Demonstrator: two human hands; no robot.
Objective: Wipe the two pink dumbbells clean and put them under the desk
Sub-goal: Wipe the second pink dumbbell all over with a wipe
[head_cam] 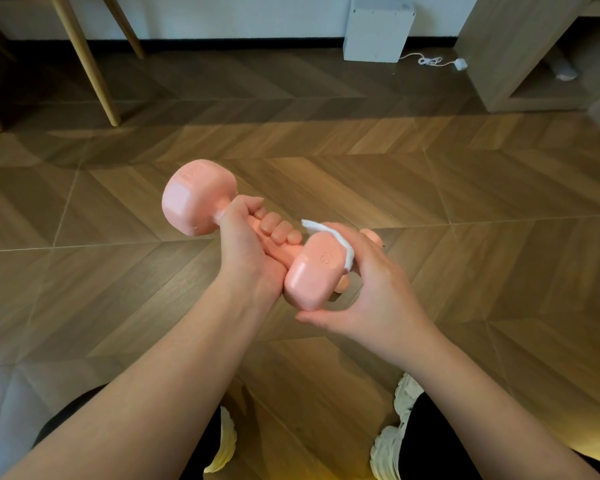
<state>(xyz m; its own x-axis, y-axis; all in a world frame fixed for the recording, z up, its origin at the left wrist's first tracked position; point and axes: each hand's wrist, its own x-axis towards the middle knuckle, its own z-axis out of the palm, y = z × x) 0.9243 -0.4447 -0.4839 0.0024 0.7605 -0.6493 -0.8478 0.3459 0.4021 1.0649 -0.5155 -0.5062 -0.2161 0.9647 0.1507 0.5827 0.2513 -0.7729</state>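
A pink dumbbell (198, 199) is held above the wooden floor, tilted from upper left to lower right. My left hand (246, 244) grips its handle, fingers curled round it. My right hand (371, 289) cups the near head of the dumbbell and presses a white tissue (329, 237) against its far side. Behind my right hand, small pink parts of a second dumbbell (371, 235) show on the floor; most of it is hidden.
Wooden furniture legs (87, 60) stand at the back left. A white box (378, 29) with a white cable sits by the wall. A wooden shelf unit (520, 53) stands at the back right. My knees and light shoes (392, 441) are at the bottom.
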